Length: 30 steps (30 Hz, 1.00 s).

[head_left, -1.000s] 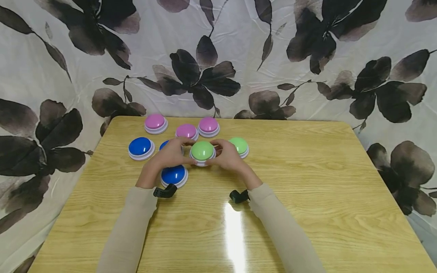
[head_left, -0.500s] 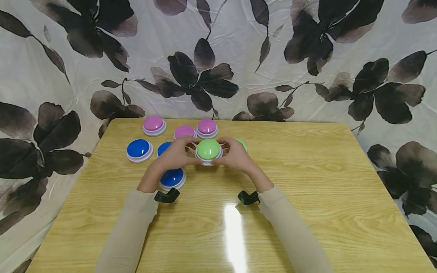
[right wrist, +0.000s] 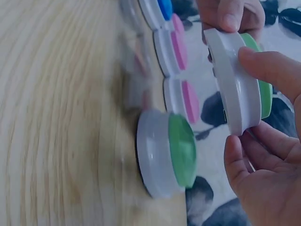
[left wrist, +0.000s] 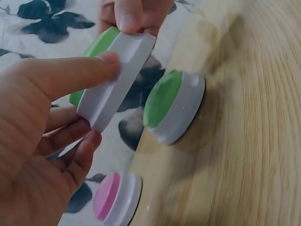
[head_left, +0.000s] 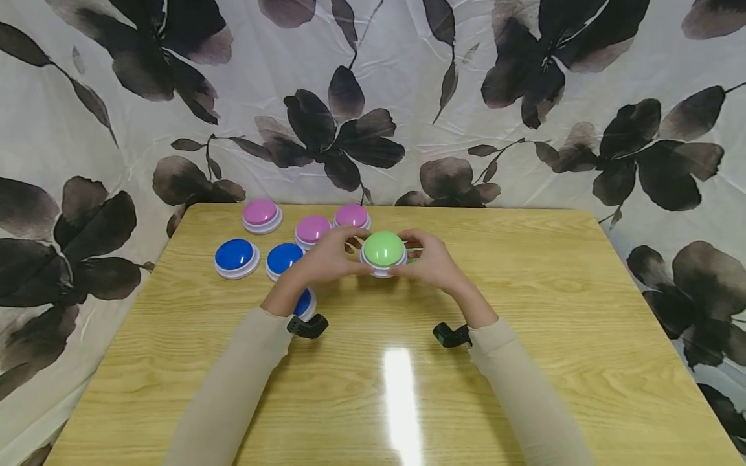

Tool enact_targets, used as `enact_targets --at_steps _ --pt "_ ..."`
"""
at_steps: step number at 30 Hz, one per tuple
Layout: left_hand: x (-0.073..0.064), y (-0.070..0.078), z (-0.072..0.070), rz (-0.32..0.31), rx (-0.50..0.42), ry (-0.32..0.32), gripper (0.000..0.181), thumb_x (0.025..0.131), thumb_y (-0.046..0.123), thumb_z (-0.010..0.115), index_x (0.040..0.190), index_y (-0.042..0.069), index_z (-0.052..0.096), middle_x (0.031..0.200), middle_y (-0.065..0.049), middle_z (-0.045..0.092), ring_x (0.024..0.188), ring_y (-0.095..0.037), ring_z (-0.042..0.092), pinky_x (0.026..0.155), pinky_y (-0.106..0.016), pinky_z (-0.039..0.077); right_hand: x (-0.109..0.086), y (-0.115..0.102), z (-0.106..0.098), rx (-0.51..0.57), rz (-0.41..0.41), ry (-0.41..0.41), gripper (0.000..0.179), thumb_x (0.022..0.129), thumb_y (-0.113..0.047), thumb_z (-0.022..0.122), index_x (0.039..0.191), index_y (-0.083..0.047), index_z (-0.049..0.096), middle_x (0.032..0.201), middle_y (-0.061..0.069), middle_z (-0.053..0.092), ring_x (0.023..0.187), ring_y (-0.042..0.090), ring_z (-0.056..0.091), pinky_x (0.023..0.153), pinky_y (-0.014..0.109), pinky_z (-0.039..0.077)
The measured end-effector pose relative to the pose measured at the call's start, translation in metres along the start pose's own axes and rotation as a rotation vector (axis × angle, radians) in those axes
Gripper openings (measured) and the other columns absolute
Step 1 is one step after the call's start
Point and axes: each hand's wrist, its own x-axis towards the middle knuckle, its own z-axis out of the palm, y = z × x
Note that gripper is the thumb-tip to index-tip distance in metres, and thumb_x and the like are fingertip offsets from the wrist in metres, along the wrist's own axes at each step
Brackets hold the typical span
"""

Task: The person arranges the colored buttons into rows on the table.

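A push button with a green dome and white base (head_left: pixel 383 249) is held up off the table between both hands. My left hand (head_left: pixel 329 255) grips its left side, thumb toward me and fingers behind. On the right side my right hand (head_left: pixel 434 262) grips it the same way. The left wrist view shows the left thumb (left wrist: pixel 101 68) on the white base. A second green button (right wrist: pixel 164 153) sits on the table below the held one; in the head view it is mostly hidden behind the held button and the right hand.
Three pink buttons (head_left: pixel 261 214) stand along the back left of the wooden table (head_left: pixel 553 291). Nearer are three blue buttons (head_left: pixel 234 255), one of them partly covered by the left forearm. A floral cloth (head_left: pixel 431 129) hangs behind the table's back edge.
Both hands have carried the green button to the right, over toward the other green button, which is now mostly covered. The blue and pink buttons stay put.
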Motion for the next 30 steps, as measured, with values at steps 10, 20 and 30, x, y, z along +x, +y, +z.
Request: enact_targets --at_steps 10,20,30 --pt "0.028 0.010 0.018 0.055 -0.055 -0.008 0.067 0.073 0.024 0.086 0.129 0.001 0.057 0.117 -0.005 0.059 0.101 -0.018 0.057 0.088 -0.032 0.049 -0.011 0.006 -0.035 -0.020 0.001 0.011 0.067 0.072 -0.012 0.087 0.130 -0.002 0.055 0.124 0.010 0.058 0.111 0.024 0.055 0.093 0.040 0.047" --pt "0.051 0.023 0.040 0.098 -0.080 -0.043 0.068 0.072 0.022 0.087 0.129 -0.001 0.057 0.119 -0.008 0.060 0.100 -0.020 0.058 0.088 -0.037 0.050 -0.024 0.018 -0.061 -0.002 0.024 0.020 0.072 0.073 -0.008 0.085 0.136 0.001 0.051 0.129 0.015 0.055 0.112 0.030 0.053 0.095 0.044 0.046" --pt "0.077 0.032 0.060 0.130 -0.028 -0.083 0.067 0.073 0.028 0.087 0.128 0.003 0.059 0.120 -0.006 0.061 0.099 -0.016 0.058 0.088 -0.038 0.051 -0.035 0.035 -0.086 0.011 0.060 0.039 0.071 0.076 -0.007 0.083 0.138 0.002 0.049 0.131 0.016 0.053 0.111 0.031 0.054 0.094 0.042 0.047"
